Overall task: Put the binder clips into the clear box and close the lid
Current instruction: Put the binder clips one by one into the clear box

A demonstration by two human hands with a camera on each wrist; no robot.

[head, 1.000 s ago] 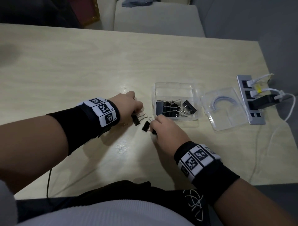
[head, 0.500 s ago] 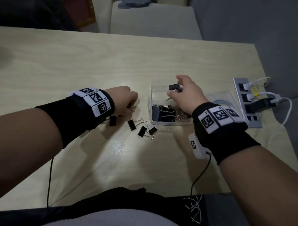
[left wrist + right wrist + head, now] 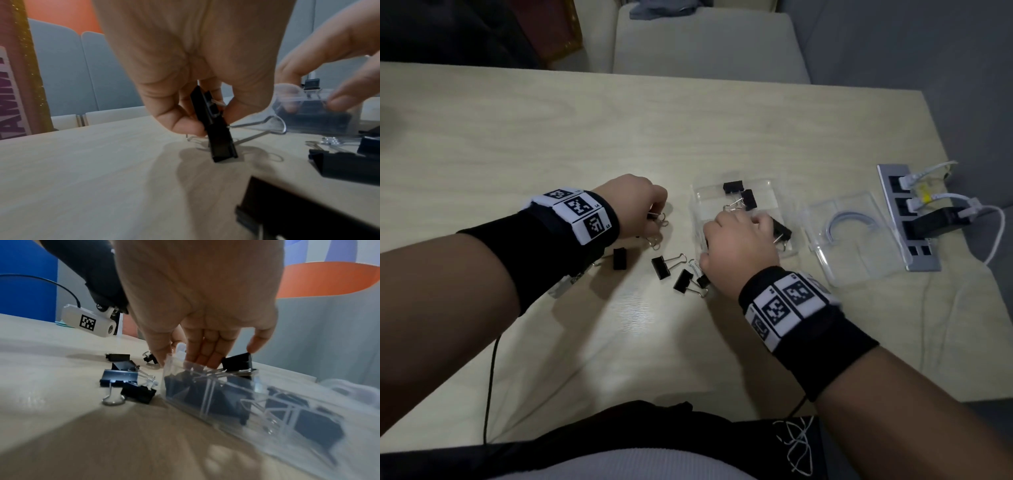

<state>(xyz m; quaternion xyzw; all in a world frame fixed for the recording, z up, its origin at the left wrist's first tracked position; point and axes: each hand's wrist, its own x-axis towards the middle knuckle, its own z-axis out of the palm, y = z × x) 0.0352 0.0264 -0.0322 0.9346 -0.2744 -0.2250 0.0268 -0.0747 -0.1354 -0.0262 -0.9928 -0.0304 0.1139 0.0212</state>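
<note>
So the person's sitting at a pale wooden table [image 3: 551, 137] with tagged black wristbands on both arms. The left hand [image 3: 635, 198] is curled down over the table and pinching one black binder clip [image 3: 216, 129] between thumb and fingertips — the wrist camera shows it held nearly upright, its lower end just above the wood, wire handles sticking out to the side. The right hand [image 3: 736, 246] is over the near-left part of the clear box [image 3: 784, 192], fingers pointing down into it with the thumb outside the left wall; they look fairly straight and I can't see them closed around anything, so it reads as relaxed, maybe just touching the clips inside. The box sits roughly mid-table, a bit to the right, and already has a bunch of clips in it — two black ones [image 3: 739, 193] lie at the far end and another [image 3: 780, 229] pokes out past the fingers. Its lid [image 3: 859, 253] is flipped flat to the right of the box, with a small curved pale thing showing through it. Loose clips on the table between the hands: one [image 3: 619, 257] near the left wrist, one [image 3: 664, 265] in the middle, and a pair [image 3: 688, 281] right by the right thumb. Over by the right edge there's a grey port hub [image 3: 907, 219] with white cables [image 3: 996, 233] plugged in.
</note>
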